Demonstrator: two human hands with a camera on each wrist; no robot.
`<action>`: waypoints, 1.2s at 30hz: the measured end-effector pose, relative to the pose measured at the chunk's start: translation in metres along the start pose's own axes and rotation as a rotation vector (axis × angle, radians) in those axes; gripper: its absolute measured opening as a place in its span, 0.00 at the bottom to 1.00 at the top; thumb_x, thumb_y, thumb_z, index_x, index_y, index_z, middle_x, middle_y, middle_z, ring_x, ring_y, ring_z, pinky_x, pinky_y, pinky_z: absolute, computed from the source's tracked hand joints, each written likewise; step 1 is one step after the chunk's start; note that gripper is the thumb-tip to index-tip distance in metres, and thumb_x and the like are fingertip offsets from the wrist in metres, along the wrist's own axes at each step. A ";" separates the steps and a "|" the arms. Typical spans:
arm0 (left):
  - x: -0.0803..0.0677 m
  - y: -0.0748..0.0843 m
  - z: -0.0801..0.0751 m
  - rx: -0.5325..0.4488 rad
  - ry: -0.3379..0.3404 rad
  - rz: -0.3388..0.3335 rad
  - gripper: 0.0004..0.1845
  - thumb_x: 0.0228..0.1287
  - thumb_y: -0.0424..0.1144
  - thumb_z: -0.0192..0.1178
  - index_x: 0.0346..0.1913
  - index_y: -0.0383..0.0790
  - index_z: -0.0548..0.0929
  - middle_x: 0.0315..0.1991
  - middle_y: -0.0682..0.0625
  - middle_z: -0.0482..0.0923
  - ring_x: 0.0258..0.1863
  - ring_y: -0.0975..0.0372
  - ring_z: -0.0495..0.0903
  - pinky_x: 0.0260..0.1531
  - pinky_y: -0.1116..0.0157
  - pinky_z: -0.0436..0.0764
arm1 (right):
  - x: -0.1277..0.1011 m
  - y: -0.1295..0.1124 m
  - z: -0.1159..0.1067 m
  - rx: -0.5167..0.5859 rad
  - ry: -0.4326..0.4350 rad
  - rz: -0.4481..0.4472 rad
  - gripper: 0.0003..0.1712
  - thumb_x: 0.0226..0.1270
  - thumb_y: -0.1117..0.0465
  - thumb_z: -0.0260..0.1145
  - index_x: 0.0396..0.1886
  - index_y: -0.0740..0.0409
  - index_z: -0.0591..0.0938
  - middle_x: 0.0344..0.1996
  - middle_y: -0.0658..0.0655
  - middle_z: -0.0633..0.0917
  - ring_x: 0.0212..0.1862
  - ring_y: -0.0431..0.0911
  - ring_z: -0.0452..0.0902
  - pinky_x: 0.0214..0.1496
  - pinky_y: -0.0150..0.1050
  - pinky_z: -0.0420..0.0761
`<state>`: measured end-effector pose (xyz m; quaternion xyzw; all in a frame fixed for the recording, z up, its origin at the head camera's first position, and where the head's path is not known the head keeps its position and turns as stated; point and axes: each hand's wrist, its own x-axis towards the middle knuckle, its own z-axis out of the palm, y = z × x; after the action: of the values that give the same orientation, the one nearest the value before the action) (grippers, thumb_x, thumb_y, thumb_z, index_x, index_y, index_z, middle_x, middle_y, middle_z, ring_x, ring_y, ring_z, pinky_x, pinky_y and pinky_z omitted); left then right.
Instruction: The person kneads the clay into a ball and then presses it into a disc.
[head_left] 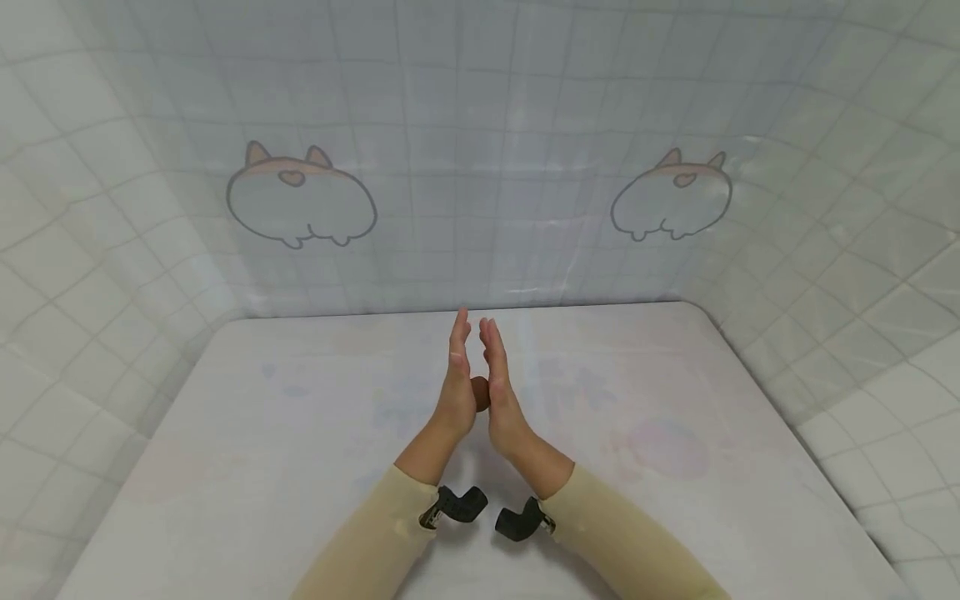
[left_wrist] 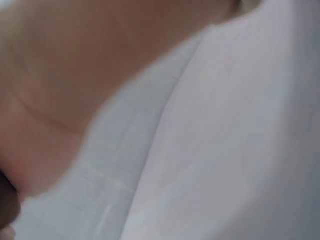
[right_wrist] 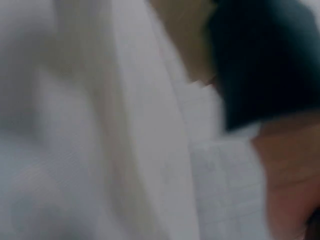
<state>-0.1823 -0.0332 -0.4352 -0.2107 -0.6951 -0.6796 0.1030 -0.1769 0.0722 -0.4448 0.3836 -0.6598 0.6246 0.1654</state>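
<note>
1. A small brown rounded lump [head_left: 481, 393], its material not discernible, is seen pressed between two upright palms at the centre of the head view, just above a pale white tabletop [head_left: 285, 433].

2. The left hand [head_left: 454, 383] and the right hand [head_left: 501, 392] are held palm to palm, fingers straight and pointing towards the top of the frame; the heels are brought close while the fingertips stay slightly apart, apparently so that the lump is kept trapped low between the palms.

3. Neither hand is curled round the lump; it is held by flat pressure alone, a posture suited, by judgement, to rolling something soft.

4. Cream-coloured sleeves [head_left: 375, 542] are shown entering from the lower edge, each with a black wrist-mounted camera bracket [head_left: 457, 505] strapped near the cuff.

5. A pale grid-patterned backdrop printed with cartoon animal outlines [head_left: 300, 196] fills the upper half.

6. Both wrist views are blurred; only skin, white surface and a dark shape can be made out.
</note>
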 end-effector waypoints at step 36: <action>-0.012 0.003 -0.007 0.001 -0.031 0.254 0.49 0.70 0.74 0.20 0.81 0.43 0.36 0.81 0.49 0.33 0.79 0.53 0.37 0.70 0.37 0.35 | 0.013 0.013 0.001 0.114 -0.064 0.304 0.50 0.71 0.22 0.25 0.82 0.43 0.37 0.81 0.53 0.43 0.80 0.55 0.39 0.76 0.61 0.43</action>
<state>-0.1719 -0.0419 -0.4373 -0.3076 -0.6648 -0.6572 0.1776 -0.1939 0.0666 -0.4451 0.3077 -0.6787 0.6663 0.0262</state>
